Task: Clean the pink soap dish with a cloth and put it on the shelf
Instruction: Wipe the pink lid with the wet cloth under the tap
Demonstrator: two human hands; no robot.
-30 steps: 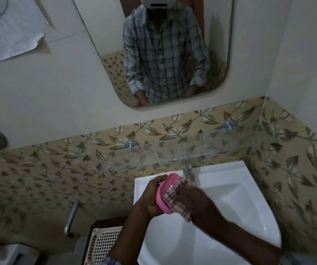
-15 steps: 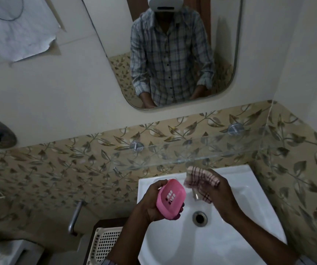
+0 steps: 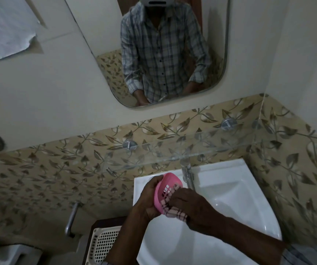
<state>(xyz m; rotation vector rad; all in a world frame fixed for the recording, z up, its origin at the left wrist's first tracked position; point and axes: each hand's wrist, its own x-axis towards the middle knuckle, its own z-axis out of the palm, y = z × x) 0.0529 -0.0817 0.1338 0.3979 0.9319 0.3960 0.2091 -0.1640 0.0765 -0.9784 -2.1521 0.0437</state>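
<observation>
The pink soap dish [image 3: 165,185] with a slotted bottom is held tilted over the white sink [image 3: 230,192]. My left hand [image 3: 150,197] grips it from the left side and underneath. My right hand [image 3: 188,205] presses a pink checked cloth [image 3: 173,209] into the dish's inside; most of the cloth is hidden under the fingers. The glass shelf [image 3: 201,150] runs along the tiled wall just above and behind the sink, on two round metal mounts.
A metal tap [image 3: 187,174] stands at the sink's back edge, right behind the dish. A mirror [image 3: 154,54] hangs above the shelf. A cream perforated basket [image 3: 104,243] sits left of the sink, with a metal handle [image 3: 71,219] beside it.
My right hand with the cloth was apart from the dish half a second ago; it has come back left and down into the dish. The dish has turned its open side toward the cloth.
</observation>
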